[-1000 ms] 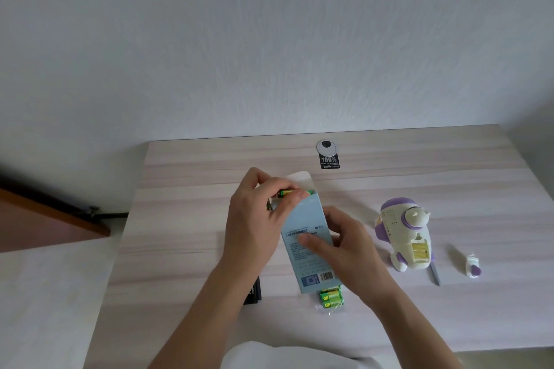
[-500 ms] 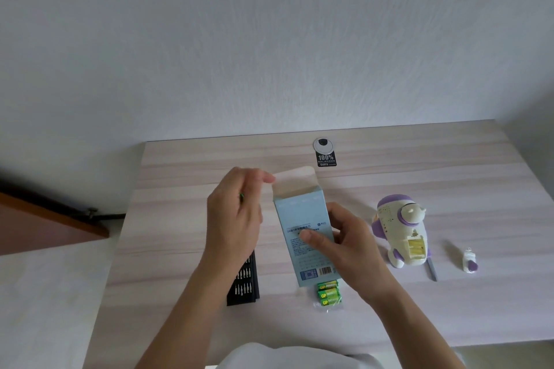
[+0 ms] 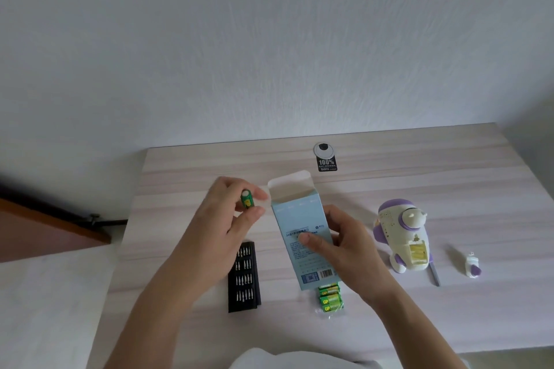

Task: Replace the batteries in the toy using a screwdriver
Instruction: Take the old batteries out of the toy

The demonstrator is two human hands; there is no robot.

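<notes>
Across the lower half, a pale wood-grain bench [image 3: 389,189] against a white wall. Near its middle, a tall light-blue carton [image 3: 296,219], top flap open and leaning slightly left, grasped about its middle by the right hand [image 3: 344,243]: thumb laid over the printed face, fingers curled behind. Left of the carton's open mouth, the left hand [image 3: 227,213], raised off the bench, thumb and fingertips pinching a single green battery [image 3: 247,201].

Right of the right hand and apart from it, the white-and-purple toy [image 3: 398,234], upright on the bench, its compartment open toward the camera and yellowish inside. Below the left hand, a black bit case [image 3: 244,278] lying flat, rows of metal bits showing. Right at the carton's lower edge, a wrapped pack of green batteries [image 3: 329,298]; touching or not, cannot tell. Beside the toy's foot, a slim grey screwdriver [image 3: 434,274]. Further right, a small white-and-purple cover [image 3: 473,266], lying alone. At the far edge, a round grommet [image 3: 323,150] with a black sticker [image 3: 327,164] just below it.
</notes>
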